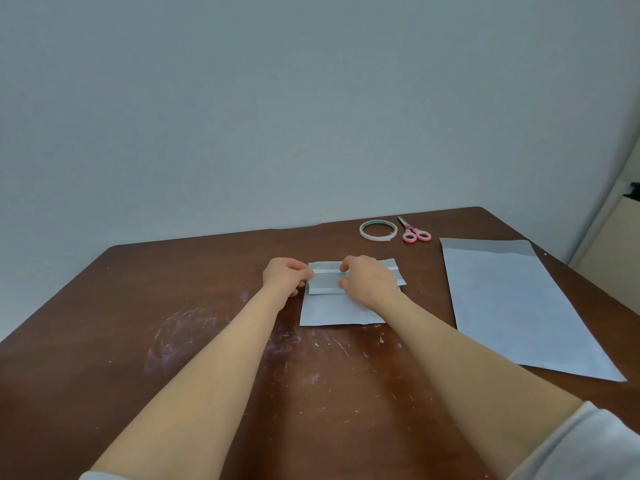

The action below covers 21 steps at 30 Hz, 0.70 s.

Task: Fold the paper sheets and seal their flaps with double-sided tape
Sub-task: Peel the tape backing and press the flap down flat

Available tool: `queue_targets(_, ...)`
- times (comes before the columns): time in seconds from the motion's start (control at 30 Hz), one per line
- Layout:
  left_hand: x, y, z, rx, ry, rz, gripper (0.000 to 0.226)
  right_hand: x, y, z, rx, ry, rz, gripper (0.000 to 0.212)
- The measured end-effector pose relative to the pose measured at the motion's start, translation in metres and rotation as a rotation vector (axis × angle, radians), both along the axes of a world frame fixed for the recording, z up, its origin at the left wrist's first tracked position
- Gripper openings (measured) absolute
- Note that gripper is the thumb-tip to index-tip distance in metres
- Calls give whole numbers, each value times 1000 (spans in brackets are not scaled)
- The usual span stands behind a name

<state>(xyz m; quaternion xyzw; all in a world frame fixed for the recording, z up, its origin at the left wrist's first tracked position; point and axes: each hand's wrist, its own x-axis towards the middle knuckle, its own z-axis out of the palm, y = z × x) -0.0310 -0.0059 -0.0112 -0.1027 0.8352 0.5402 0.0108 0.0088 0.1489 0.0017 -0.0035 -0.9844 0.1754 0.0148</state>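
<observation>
A folded white paper sheet (pixel 337 310) lies in the middle of the brown table (pixel 173 306), its top flap raised. A strip of double-sided tape (pixel 329 271) runs across that flap. My left hand (pixel 284 277) pinches the left end of the flap at the tape. My right hand (pixel 370 280) covers the flap's right half, thumb and fingers curled around it. A roll of double-sided tape (pixel 377 230) and pink-handled scissors (pixel 415 232) lie at the far edge.
A large unfolded paper sheet (pixel 512 306) lies flat on the right side of the table, reaching toward its right edge. White scuff marks cover the near tabletop. A plain wall stands behind the table.
</observation>
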Motion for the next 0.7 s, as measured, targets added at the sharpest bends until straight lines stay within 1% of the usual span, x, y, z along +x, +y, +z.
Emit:
queue_targets(0.07,-2,2,-2,14,13,18,3,1,1,0,-3,-12,10,37)
queue_targets(0.1,-2,3,-3,17,21,22,3,2,2,-1,-9,-34,27,42)
queue_targets(0.13,-3,3,-5,13,24,26,7,4,2,-2,-12,-60,50,49)
queue_targets(0.17,-4,4,-7,8,22,30,9,5,2,-2,5,-75,73,54)
queue_targets(0.23,-3,6,-6,14,12,37,4,5,2,-3,94,-45,94,58)
queue_targets(0.3,-3,7,-6,19,3,45,4,3,0,-2,164,18,103,56)
queue_targets(0.43,-6,6,-5,28,23,87,10,5,-4,-1,214,110,198,40)
queue_targets(0.5,-8,5,-6,-2,41,101,8,5,-4,-3,242,101,224,36)
queue_targets(0.63,-10,7,-8,-147,135,93,9,2,5,-2,185,27,208,33)
queue_targets(0.7,-10,8,-7,-137,167,81,8,0,8,-2,161,34,211,30)
